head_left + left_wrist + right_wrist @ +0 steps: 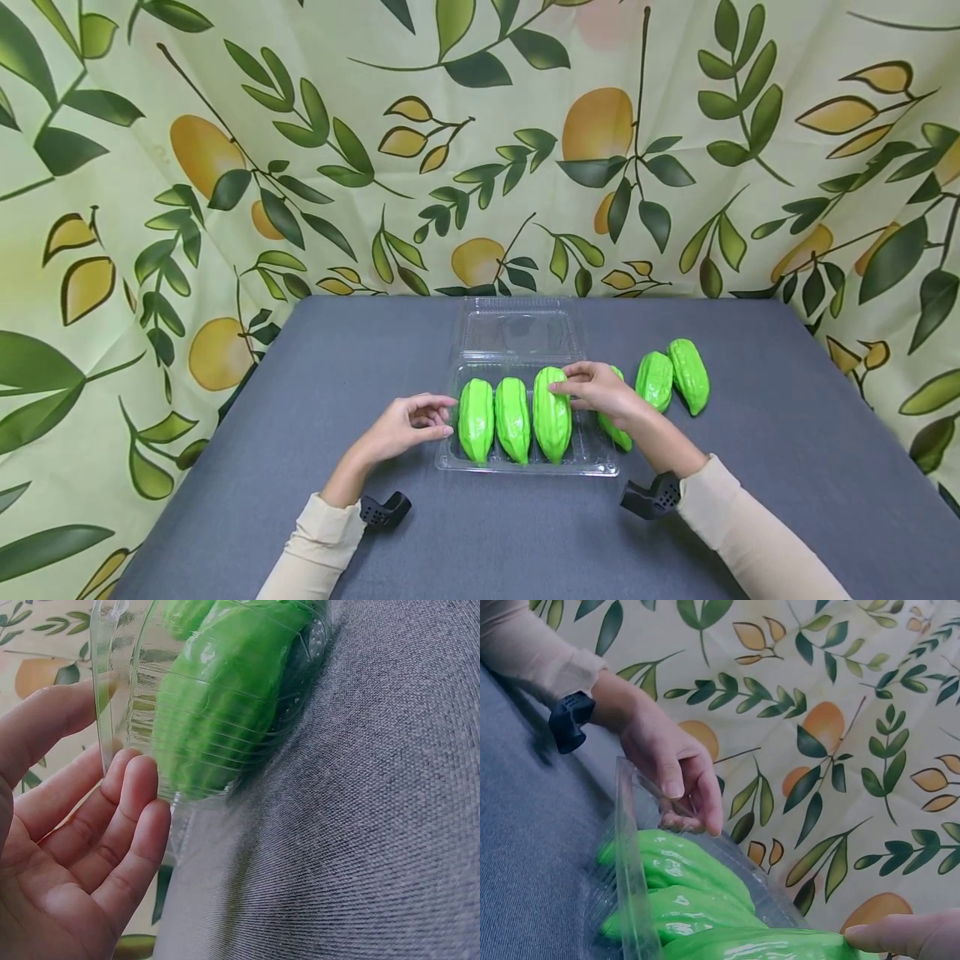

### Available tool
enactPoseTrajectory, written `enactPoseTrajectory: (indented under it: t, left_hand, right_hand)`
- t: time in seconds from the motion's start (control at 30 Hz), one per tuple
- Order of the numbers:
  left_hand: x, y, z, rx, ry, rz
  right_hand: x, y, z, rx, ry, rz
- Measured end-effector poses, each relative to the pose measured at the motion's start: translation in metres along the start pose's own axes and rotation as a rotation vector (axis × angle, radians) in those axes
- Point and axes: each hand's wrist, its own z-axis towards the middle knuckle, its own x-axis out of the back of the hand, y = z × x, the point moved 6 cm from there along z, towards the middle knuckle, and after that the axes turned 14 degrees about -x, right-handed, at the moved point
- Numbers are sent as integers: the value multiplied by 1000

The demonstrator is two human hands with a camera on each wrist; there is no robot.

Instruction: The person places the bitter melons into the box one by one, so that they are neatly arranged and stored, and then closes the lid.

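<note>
A clear plastic clamshell box [525,469] lies with its lid [521,333] folded back. Inside, two bright green ridged fruits, a left one [476,421] and a middle one [513,421], lie side by side. My right hand [600,390] pinches the upper end of a third green fruit [552,421] over the box's right half; in the right wrist view only a fingertip [862,937] shows at its end. My left hand [412,427] is at the box's left rim, fingers loosely bent, fingertips right at the clear wall [105,690] in the left wrist view.
Right of the box, another green fruit [617,425] lies partly hidden behind my right hand. Two more, a nearer one [655,381] and a farther one [688,377], lie together farther right on the grey table [360,350]. A leaf-and-fruit patterned cloth [480,167] hangs behind and along the sides.
</note>
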Motion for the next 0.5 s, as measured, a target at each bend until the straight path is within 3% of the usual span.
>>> enactPoseTrajectory:
  t: [0.5]
  left_hand:
    - [0,0,0,-1,0,-7]
  right_hand:
    - [-4,-3,-5,59,23,-83]
